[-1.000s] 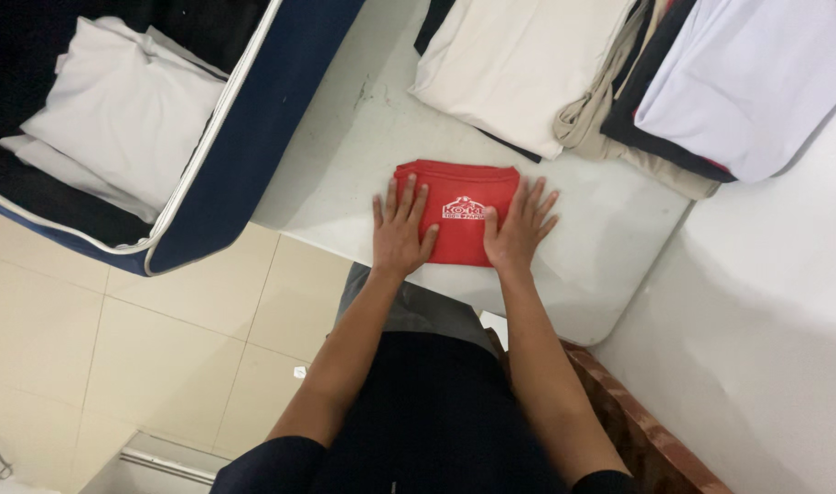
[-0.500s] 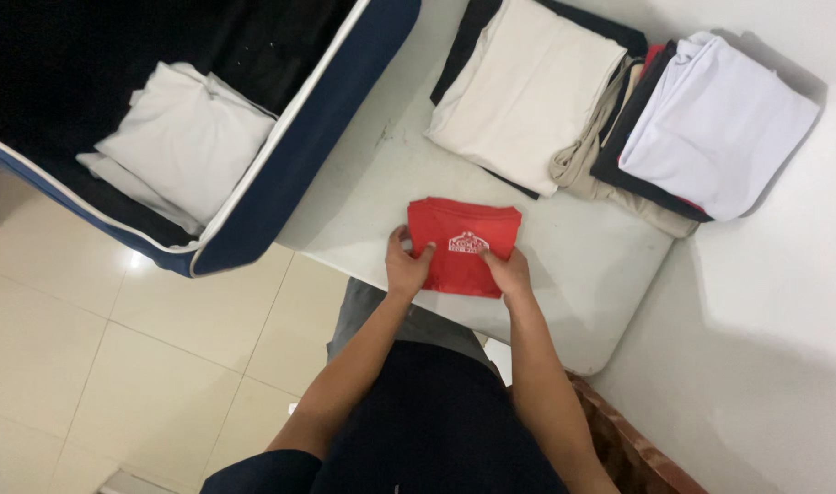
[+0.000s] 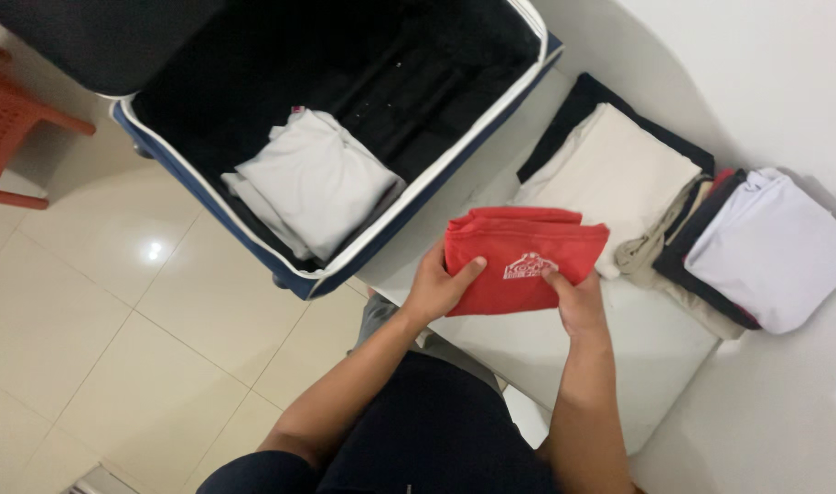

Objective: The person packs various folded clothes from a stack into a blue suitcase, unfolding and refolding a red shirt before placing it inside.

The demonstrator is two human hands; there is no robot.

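Red folded shirt (image 3: 519, 258) sits pinched between your left hand (image 3: 434, 291) and right hand (image 3: 578, 306), fingers clamped at each lower corner so the fold stays flat, held off the white bench (image 3: 656, 348), open blue suitcase (image 3: 418, 197) at ten o'clock.

The folded red shirt (image 3: 524, 259) has left the table (image 3: 656, 352) — a second ago it lay flat under both palms, now the left hand (image 3: 441, 286) and right hand (image 3: 578, 302) grip its near edge and hold it lifted, shifted toward the open suitcase (image 3: 455, 165).
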